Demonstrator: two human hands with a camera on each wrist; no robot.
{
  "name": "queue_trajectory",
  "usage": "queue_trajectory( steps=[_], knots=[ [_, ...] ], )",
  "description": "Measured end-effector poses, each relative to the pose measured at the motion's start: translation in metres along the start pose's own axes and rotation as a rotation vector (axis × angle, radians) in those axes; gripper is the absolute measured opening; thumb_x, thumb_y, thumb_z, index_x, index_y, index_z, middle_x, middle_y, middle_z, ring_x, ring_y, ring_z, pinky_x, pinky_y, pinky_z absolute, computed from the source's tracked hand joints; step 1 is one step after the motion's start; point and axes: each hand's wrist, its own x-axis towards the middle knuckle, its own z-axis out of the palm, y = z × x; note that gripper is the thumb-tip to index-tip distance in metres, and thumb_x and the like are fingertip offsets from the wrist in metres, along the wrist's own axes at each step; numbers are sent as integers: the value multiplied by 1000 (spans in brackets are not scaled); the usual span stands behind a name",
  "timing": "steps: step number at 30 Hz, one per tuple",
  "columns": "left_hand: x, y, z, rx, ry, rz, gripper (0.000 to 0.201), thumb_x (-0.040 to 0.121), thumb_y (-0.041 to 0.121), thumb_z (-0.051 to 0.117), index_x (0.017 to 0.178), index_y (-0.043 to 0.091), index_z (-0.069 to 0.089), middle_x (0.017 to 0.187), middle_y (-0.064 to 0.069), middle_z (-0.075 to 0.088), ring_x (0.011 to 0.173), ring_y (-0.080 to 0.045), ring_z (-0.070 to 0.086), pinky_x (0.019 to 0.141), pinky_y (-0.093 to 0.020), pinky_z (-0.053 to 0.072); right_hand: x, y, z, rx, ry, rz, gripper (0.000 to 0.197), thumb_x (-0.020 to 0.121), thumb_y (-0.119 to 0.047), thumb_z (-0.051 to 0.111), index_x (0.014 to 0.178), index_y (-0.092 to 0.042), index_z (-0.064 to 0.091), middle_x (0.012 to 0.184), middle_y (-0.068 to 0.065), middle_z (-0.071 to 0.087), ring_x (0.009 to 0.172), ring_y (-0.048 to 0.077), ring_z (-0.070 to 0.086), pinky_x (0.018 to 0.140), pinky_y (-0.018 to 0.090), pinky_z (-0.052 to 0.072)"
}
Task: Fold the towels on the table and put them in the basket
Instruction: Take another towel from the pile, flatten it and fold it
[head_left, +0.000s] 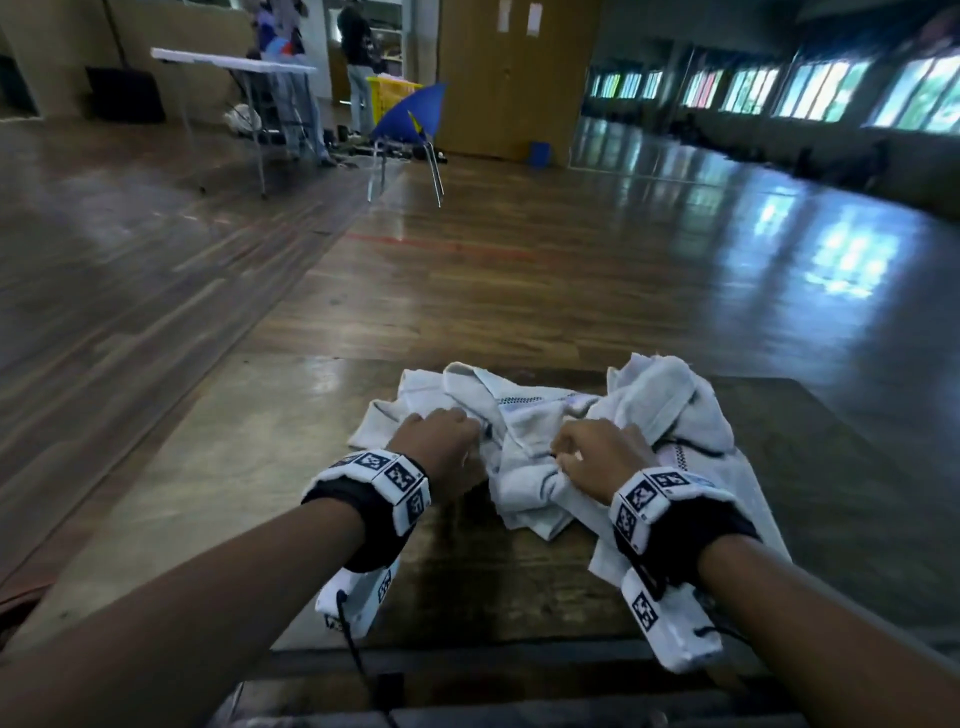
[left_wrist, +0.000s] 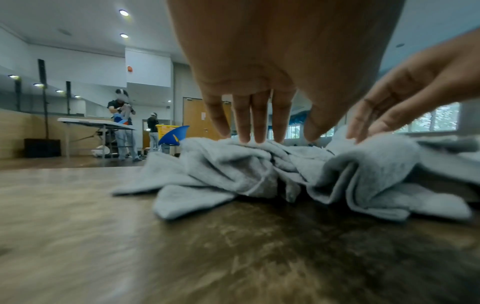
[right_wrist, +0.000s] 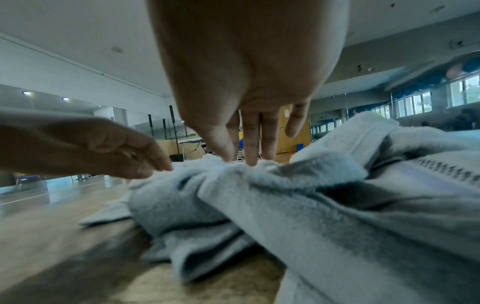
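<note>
Dim hall; daylight from the far-right windows glares on the glossy floor. Edges bend; the near table smears in both wrist views.

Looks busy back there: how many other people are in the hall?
2. One person stands at the white folding table; a second person stands by the yellow bin to its right. Others may be out of view.

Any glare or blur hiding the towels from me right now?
Head view: window glare streaks the floor at far right, but the towels, left hand and right hand are fairly sharp. Left wrist view: the table foreground is smeared with blur, the towels readable. Right wrist view: the nearest towel folds are soft.
</note>
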Motion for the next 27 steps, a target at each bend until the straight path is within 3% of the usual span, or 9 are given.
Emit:
queue_trajectory(
  steps=[3,6,9,13,16,19,23,27],
  knots=[
    [35,10,15,-29,75,82,37,85,43,53,114,20,54,123,-5,50,117,-27,44,94,-40,35,27,8,14,-35,35,59,28,86,-27,53,114,-29,57,124,-3,59,121,21,48,100,40,34],
    [63,21,24,2,57,163,38,82,42,56,117,27,55,125,0,52,120,-25,42,94,-39,32,45,22,24,-48,-7,97,36,84,-31,55,120,-29,55,128,3,55,122,26,45,99,43,37],
    [82,29,31,76,80,130,29,82,48,52,105,34,63,108,1,63,108,-24,54,87,-38,33,53,32,34,-45,16,79,33,84,-39,56,117,-36,57,128,3,54,122,25,45,96,42,36],
    [90,31,36,133,168,153,26,89,40,43,88,26,65,92,-2,69,90,-27,63,72,-32,30,54,38,42,-10,94,51,16,86,-44,54,97,-39,65,119,-1,58,117,22,49,92,41,35],
    [82,32,28,170,158,166,26,91,37,43,93,21,63,93,-6,69,86,-29,64,67,-32,39,46,41,40,-41,96,38,11,87,-37,53,94,-35,61,117,1,57,113,24,48,91,43,33],
    [67,36,13,236,186,228,24,89,36,46,99,22,62,92,-6,69,83,-29,64,67,-33,37,34,41,32,-123,102,-25,18,88,-35,48,102,-28,58,118,2,55,112,25,46,91,43,33],
    [44,41,-18,238,286,250,15,87,34,45,88,26,58,86,-4,69,78,-29,63,78,-36,43,19,35,6,-110,143,-99,21,86,-31,49,106,-23,54,117,1,55,111,24,44,89,40,32],
    [22,36,-54,131,372,232,19,89,35,44,93,27,61,90,0,70,85,-28,63,84,-38,39,3,25,-28,94,225,-100,10,88,-27,49,96,-22,51,96,1,64,97,25,55,84,35,31]
  ],
)
